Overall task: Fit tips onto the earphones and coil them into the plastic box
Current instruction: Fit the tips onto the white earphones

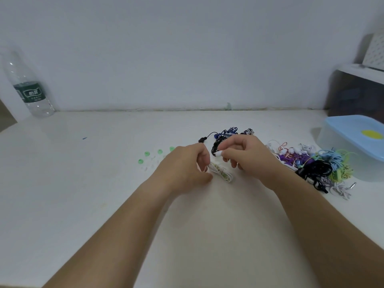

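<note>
From my head camera, both my hands meet over the middle of the white table (83, 183). My right hand (247, 154) pinches the earbud (217, 153) of the white earphones (222, 174) between thumb and forefinger, with the other fingers (233, 163) loosely curled below. My left hand (185, 165) has its fingers (204, 157) curled in, and they seem to nip the white cable where it leaves the bundle; the exact grip is hidden behind my knuckles. The rest of that cable lies in a loose coil on the table, just under and between my hands.

To my left of the hands lie a few green tips (147, 154), with some pale ones I can barely make out beside them. Just behind my hands sit dark bundled earphones (226, 133), black and blue. To the right is a heap of coloured earphones (311, 163), touching the plastic box (332, 146), which has its blue lid (353, 129) on. A water bottle (29, 90) stands at the far left by the wall.
</note>
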